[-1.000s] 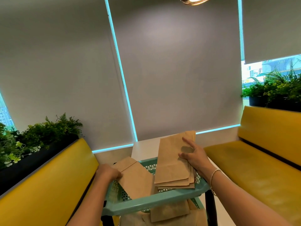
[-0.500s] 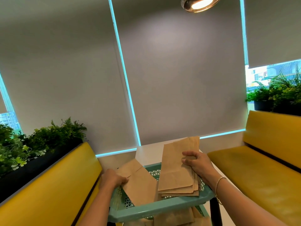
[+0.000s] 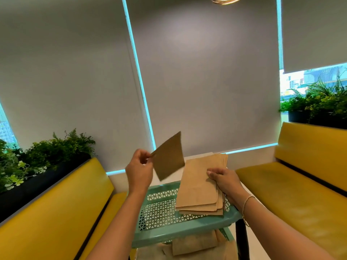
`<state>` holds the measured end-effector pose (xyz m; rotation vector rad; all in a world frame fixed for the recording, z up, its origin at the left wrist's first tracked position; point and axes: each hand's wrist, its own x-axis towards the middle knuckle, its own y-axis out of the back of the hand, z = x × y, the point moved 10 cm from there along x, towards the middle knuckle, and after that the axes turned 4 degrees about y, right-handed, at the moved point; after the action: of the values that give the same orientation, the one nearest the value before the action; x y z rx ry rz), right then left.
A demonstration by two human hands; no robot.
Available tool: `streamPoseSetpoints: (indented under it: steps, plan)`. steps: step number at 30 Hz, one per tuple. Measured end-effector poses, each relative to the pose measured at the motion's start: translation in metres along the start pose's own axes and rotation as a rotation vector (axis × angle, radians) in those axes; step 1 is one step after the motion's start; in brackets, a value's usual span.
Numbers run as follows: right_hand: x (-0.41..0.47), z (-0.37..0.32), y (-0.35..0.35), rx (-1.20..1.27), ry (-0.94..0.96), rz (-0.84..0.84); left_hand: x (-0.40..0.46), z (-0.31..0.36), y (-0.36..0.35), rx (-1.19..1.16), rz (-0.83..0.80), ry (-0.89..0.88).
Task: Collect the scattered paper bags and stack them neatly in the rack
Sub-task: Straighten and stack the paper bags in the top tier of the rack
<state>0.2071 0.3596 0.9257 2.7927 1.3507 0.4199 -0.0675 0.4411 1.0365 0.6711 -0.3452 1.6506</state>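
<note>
A teal perforated rack (image 3: pixel 159 212) stands in front of me between two yellow benches. My left hand (image 3: pixel 139 168) pinches one brown paper bag (image 3: pixel 169 156) by its corner and holds it in the air above the rack's top shelf. My right hand (image 3: pixel 223 179) grips a stack of brown paper bags (image 3: pixel 201 186) whose lower end rests on the right side of that shelf. More paper bags (image 3: pixel 193 243) lie on the shelf below, partly hidden by the top shelf.
Yellow benches run along the left (image 3: pixel 56 212) and right (image 3: pixel 300 184). Planters with green plants sit behind them at left (image 3: pixel 37 154) and right (image 3: pixel 323 106). A white table (image 3: pixel 187 158) lies beyond the rack, under grey window blinds.
My left hand has lifted the single bag off the left of the top shelf into the air. My right hand still holds the stack on the shelf's right side.
</note>
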Motion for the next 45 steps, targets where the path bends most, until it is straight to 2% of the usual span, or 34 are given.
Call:
streamPoseSetpoints:
  steps: [3,7,9,13,15,17,20,22,24,27,29,32,36,38,39,43,45]
  plan:
    - [-0.002,0.001,0.004,0.098,-0.031,0.051,-0.025,0.024,-0.035,-0.022,-0.235,-0.158]
    - [-0.006,0.006,0.005,0.404,-0.128,0.062,-0.061,-0.001,-0.087,0.333,-0.646,-0.266]
    - [-0.009,0.002,0.002,0.378,-0.115,0.025,-0.076,-0.013,-0.097,0.451,-0.773,-0.287]
    - [-0.008,-0.008,-0.006,0.079,-0.003,-0.047,-0.092,-0.026,-0.102,0.552,-0.959,-0.223]
    - [-0.01,-0.015,-0.01,0.054,0.048,-0.076,-0.083,-0.027,-0.095,0.577,-0.933,-0.208]
    - [-0.013,-0.029,-0.015,0.005,0.123,-0.123,-0.059,-0.018,-0.078,0.523,-0.775,-0.208]
    - [-0.016,-0.075,-0.029,-0.255,0.344,-0.239,-0.02,-0.005,-0.039,0.376,-0.482,-0.147]
    - [-0.021,-0.109,-0.046,-0.489,0.472,-0.352,-0.002,-0.004,-0.02,0.314,-0.37,-0.068]
    - [-0.029,-0.131,-0.068,-0.715,0.572,-0.496,0.006,-0.01,-0.011,0.249,-0.357,0.003]
    - [-0.043,-0.137,-0.101,-0.999,0.662,-0.669,-0.001,-0.034,-0.011,0.072,-0.428,0.176]
    - [-0.049,-0.127,-0.117,-1.114,0.654,-0.736,-0.013,-0.052,-0.015,-0.023,-0.474,0.298]
    - [-0.038,-0.1,-0.123,-1.188,0.542,-0.753,-0.03,-0.08,-0.02,-0.153,-0.475,0.473]
    - [-0.012,-0.067,-0.095,-1.272,0.334,-0.726,-0.044,-0.117,-0.013,-0.233,-0.352,0.675]
    - [-0.002,-0.058,-0.076,-1.16,0.254,-0.66,-0.05,-0.125,-0.01,-0.274,-0.307,0.742]
    - [0.002,-0.052,-0.067,-1.002,0.187,-0.608,-0.053,-0.127,-0.009,-0.275,-0.303,0.766]
    - [-0.001,-0.016,-0.052,-0.111,-0.168,-0.407,-0.06,-0.128,-0.015,-0.28,-0.306,0.8]
    - [-0.003,-0.001,-0.054,0.134,-0.259,-0.294,-0.063,-0.13,-0.021,-0.318,-0.309,0.828]
